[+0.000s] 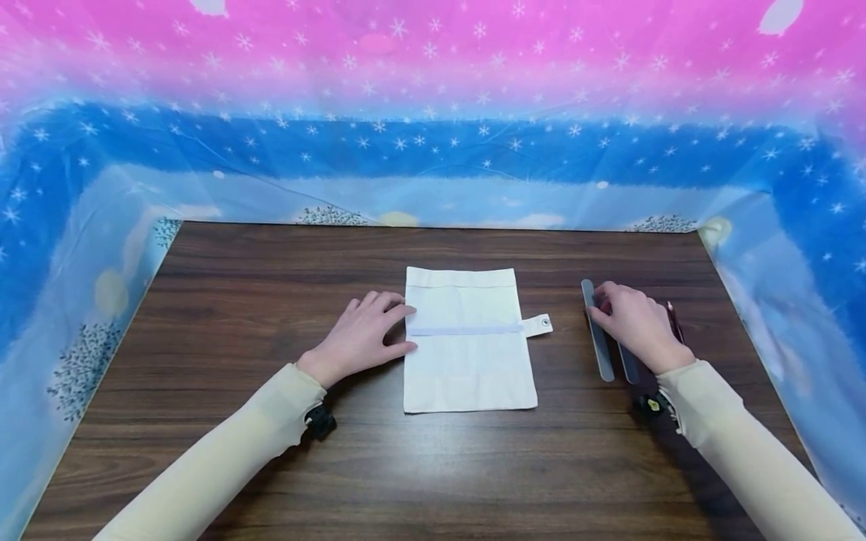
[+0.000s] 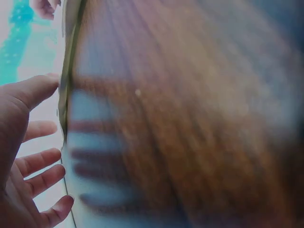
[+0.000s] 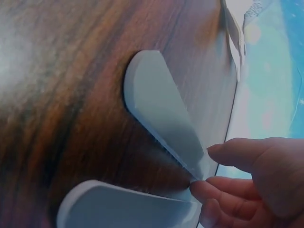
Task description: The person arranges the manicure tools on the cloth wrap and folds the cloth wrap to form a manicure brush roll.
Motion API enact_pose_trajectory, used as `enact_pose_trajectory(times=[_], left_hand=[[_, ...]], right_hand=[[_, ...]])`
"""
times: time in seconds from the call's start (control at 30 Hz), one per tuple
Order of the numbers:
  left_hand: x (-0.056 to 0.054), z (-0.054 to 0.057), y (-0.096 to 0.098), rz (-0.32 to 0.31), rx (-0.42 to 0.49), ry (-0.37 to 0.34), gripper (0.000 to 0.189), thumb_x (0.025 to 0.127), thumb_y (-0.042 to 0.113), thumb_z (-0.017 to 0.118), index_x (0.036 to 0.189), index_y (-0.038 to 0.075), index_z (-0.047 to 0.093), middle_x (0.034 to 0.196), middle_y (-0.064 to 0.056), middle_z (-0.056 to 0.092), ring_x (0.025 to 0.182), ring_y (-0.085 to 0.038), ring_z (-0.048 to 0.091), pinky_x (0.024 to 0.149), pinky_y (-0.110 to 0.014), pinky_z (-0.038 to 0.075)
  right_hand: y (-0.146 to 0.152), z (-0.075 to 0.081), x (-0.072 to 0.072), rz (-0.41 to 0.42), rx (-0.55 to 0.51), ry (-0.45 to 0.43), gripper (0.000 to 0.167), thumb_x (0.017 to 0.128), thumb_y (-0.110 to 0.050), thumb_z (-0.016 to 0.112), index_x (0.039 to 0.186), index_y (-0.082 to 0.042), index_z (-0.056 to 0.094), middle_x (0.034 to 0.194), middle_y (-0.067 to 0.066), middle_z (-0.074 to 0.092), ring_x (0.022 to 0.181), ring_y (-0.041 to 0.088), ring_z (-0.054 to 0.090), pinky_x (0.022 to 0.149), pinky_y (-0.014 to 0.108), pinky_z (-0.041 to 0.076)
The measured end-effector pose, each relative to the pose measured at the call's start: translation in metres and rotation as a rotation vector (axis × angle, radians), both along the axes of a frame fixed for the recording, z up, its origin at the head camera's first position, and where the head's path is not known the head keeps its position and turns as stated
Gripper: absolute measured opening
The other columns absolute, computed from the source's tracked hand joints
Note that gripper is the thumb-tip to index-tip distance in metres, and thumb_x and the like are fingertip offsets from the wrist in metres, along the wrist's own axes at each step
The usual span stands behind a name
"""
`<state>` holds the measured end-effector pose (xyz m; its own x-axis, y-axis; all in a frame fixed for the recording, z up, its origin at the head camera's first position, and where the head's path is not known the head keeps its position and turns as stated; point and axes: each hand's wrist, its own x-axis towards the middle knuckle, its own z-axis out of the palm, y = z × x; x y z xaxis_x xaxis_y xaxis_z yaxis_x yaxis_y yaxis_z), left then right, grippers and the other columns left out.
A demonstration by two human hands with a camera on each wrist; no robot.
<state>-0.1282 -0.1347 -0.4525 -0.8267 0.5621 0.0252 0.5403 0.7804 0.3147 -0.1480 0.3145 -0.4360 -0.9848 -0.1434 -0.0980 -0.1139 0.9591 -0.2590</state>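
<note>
A white cloth pouch [image 1: 467,376] lies flat on the table, its snap tab [image 1: 539,325] pointing right. My left hand [image 1: 358,334] rests at the pouch's left edge, thumb and index fingertip touching it, the fingers spread and loosely bent. To the right are two grey nail files [image 3: 161,104] with rounded ends, lying lengthwise side by side. My right hand [image 1: 636,319] pinches the left one by its edges near the far end, between thumb and fingers. The second nail file [image 3: 128,209] is partly hidden beneath that hand in the head view.
Right of my right hand lies a thin dark-red item [image 1: 675,319], mostly covered, its kind unclear. The brown wooden table [image 1: 433,481] is bordered at the back and sides by a patterned pink-and-blue cloth [image 1: 433,150].
</note>
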Motion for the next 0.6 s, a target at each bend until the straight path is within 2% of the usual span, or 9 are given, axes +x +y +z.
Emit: enact_pose_trajectory(times=[0.3,0.6], left_hand=[[0.000,0.003,-0.001,0.001,0.034,-0.043,0.053,0.096,0.043,0.075,0.138,0.013,0.066,0.143,-0.013,0.056,0.132,-0.034,0.050,0.102,-0.060,0.042],[0.000,0.004,-0.001,0.001,0.013,-0.059,0.052,0.096,0.042,0.075,0.138,0.013,0.066,0.144,-0.014,0.056,0.133,-0.035,0.049,0.103,-0.059,0.041]], right_hand=[[-0.007,0.004,-0.004,-0.041,0.030,-0.049,0.041,0.101,-0.025,0.067,0.127,0.007,0.060,0.096,0.021,0.069,0.065,0.026,0.062,0.052,0.040,0.047],[-0.012,0.009,-0.009,-0.077,0.027,-0.087,0.038,0.102,-0.025,0.065,0.121,0.008,0.063,0.087,0.018,0.069,0.059,0.024,0.059,0.050,0.038,0.044]])
